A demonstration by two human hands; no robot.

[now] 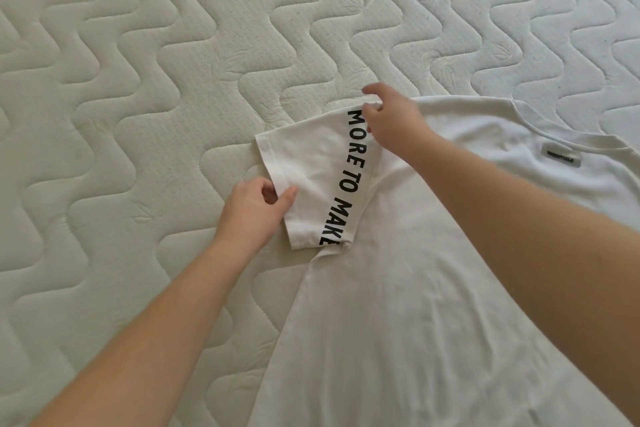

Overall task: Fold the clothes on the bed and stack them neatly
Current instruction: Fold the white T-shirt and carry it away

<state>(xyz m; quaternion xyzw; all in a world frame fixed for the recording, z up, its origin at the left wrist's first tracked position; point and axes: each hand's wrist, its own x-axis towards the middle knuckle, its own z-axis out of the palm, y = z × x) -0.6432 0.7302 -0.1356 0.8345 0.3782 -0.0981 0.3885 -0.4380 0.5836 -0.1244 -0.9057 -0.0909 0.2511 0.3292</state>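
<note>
Quilted in wavy zigzag stitching, the pale mattress (138, 80) is lying bare under your white cotton T-shirt (398, 305), which is spreading flat and lightly creased at the lower right. Your left hand (254, 210) is pinching the short sleeve (311, 177) at its hem, while your right hand (391, 118) is gripping the sleeve's shoulder edge beside black lettering (346, 177) reading "MORE TO MAKE".

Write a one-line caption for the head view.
Both hands pinch the printed sleeve of a white cotton T-shirt spread on a quilted cream mattress.
</note>
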